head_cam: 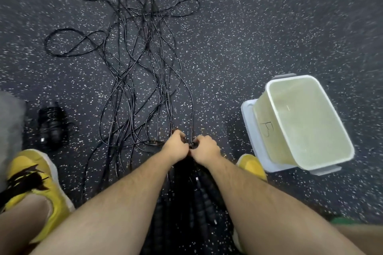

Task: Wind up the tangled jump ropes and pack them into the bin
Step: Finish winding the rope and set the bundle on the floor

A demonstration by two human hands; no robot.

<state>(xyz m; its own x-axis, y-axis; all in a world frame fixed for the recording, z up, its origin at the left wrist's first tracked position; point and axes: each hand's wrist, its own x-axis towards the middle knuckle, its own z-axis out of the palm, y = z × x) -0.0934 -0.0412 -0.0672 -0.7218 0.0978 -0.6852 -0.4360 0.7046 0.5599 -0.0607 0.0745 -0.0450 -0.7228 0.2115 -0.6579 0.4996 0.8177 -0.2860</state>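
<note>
Footwear: left shoe [31,174] yellow, low-cut, black laces splayed across the top, pale sole edge along one side. Right shoe [250,164] the same yellow — only the toe part shows beside the forearm. Left forearm [124,203] and right forearm [259,203] bare along their whole visible length, lightly haired. Left hand [174,147] and right hand [205,148] bare. Left leg [22,213] bare above the shoe. A narrow green strip [344,220] lies by the right leg [364,236] — too blurred to identify as clothing.
</note>
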